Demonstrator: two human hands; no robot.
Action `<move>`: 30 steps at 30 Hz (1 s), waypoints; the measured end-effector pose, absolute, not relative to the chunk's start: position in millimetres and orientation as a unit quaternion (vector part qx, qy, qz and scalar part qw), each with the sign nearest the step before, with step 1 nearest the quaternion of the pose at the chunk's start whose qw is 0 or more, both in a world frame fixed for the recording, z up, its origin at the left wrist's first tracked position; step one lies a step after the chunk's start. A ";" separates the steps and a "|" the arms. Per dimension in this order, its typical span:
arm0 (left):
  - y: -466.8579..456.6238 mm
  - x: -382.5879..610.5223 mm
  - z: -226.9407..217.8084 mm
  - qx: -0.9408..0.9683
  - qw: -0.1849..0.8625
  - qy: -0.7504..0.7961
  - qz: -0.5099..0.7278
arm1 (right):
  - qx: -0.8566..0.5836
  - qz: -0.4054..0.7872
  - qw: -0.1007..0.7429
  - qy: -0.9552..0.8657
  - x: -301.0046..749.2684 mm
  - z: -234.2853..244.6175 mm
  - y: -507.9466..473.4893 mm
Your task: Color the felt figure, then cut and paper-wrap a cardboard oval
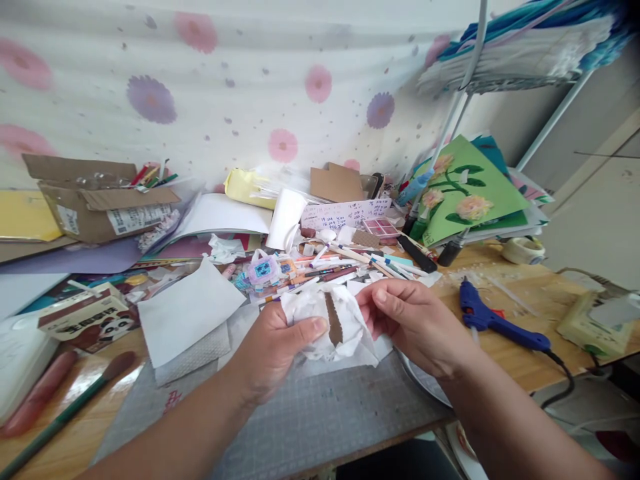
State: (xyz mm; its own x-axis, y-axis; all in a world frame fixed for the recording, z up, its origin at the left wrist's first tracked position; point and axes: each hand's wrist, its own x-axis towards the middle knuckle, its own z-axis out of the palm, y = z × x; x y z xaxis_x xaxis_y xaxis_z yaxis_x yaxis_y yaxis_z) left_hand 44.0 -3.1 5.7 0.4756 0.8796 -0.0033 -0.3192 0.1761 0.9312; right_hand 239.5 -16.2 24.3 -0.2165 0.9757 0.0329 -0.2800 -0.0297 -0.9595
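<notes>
Before flowered cloth (240, 80), above a gridded mat (350, 407), both hands (280, 343) (413, 320) touch crumpled paper (309, 303).

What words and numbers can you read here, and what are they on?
"4:00": handwritten card.
"7:00": the same card, one line lower; its other writing is too small to read surely.
Panda box: dark characters, too blurred to read.
Cardboard box: printed labels, too small.
Cutting mat: red marking, unclear.

Cutting mat (330, 417) on table (515, 360). Above mat: tissue paper (303, 308) around cardboard strip (334, 320), between left hand (280, 340) and right hand (415, 320). Pens (342, 274) behind; glue gun (490, 317) right; box (95, 220) back left, contents apparently pencils (141, 175).
</notes>
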 end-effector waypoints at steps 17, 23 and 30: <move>-4.0 42.9 0.8 0.487 0.676 0.294 0.468 | -0.428 0.564 0.481 -0.517 224.5 41.9 -25.8; -6.4 44.7 3.6 0.481 0.657 0.314 0.489 | -0.503 0.408 0.473 -0.598 220.9 43.2 -25.7; -5.2 49.4 7.7 0.466 0.649 0.315 0.513 | -0.472 0.413 0.528 -0.573 220.4 16.1 -22.4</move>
State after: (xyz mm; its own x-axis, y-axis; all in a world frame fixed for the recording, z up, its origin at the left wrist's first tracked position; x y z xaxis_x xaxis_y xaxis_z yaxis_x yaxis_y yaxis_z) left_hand 49.4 -5.2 7.7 0.2759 0.9587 0.0697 -0.3724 0.0397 0.9272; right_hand 220.4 -22.4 16.1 0.0030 0.9766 0.2150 0.1036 0.2135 -0.9714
